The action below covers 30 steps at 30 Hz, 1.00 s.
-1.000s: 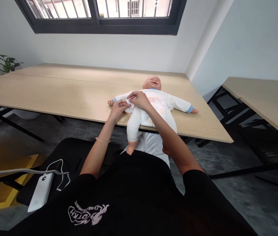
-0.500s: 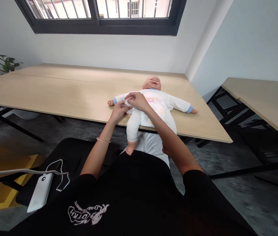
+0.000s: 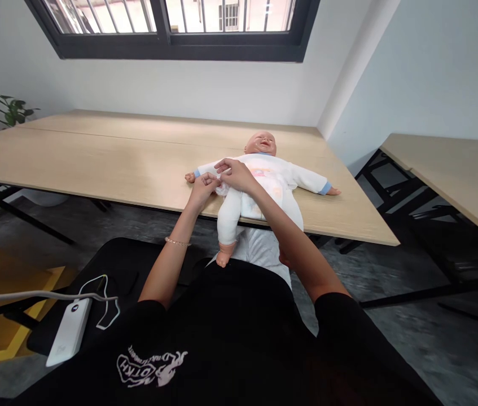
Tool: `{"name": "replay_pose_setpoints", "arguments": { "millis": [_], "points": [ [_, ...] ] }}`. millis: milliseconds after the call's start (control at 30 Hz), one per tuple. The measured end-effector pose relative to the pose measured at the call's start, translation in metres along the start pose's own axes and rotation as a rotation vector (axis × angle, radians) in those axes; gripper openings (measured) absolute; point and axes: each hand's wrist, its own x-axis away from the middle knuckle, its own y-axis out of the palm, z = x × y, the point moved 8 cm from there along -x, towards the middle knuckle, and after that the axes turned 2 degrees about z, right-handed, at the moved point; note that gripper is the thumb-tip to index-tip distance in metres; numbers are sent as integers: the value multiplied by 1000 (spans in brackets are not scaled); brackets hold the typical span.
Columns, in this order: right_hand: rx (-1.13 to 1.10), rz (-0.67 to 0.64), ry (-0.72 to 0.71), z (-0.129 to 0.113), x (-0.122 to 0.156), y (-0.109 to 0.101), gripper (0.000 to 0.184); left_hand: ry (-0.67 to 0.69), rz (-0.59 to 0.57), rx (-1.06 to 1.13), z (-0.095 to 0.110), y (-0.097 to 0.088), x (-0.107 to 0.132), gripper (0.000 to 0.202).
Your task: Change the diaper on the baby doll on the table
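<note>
Head: hands [image 3: 237, 175] at doll's [image 3: 279, 164] diaper [image 3: 252, 206]; shirt lettering [image 3: 136, 370] unclear

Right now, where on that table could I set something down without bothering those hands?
The widest bare stretch of table lies left of the doll, toward the plant. Smaller patches lie beyond its head and between an outstretched arm and the table's right end. Crowded: the doll's hip, where the left hand and right hand nearly meet.

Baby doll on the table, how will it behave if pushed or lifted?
The baby doll probably bends at the hips, since one leg hangs over the edge of the table. Its glossy head looks firm and perhaps slick. Lying on its back with arms spread, it seems unlikely to roll.
</note>
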Motion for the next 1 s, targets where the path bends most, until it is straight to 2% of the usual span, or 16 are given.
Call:
{"name": "replay_pose_setpoints", "arguments": {
  "millis": [167,367,600,767,1000],
  "points": [
    [-82,-73,-47,-1,2,7,39,14,43,15,4,-3,1,30],
    [-83,-33,-6,4,1,4,40,-25,19,59,7,2,2,30],
    [-43,21,-38,0,3,1,33,15,-33,86,10,7,3,27],
    [-34,20,-39,-2,4,0,34,-14,-33,77,8,6,4,26],
    [141,92,-110,-11,7,-3,33,-23,-14,117,11,6,7,30]
  ]
}}
